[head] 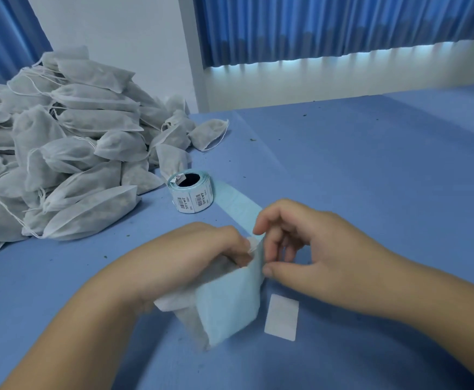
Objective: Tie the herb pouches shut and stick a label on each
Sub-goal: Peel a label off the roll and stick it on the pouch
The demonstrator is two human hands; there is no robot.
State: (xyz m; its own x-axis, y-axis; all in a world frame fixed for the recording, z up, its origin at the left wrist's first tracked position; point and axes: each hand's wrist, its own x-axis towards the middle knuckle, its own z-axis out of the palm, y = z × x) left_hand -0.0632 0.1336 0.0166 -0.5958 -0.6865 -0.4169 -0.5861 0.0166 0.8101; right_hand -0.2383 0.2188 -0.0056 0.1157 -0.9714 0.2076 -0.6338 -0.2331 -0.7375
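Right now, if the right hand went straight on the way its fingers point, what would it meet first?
The backing strip draped over the pouch in the left hand: the right hand points left at it, thumb seemingly at its edge. Depth is unclear.

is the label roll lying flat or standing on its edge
Lying flat: the label roll sits on the blue table, dark core hole facing up, barcode labels around its side.
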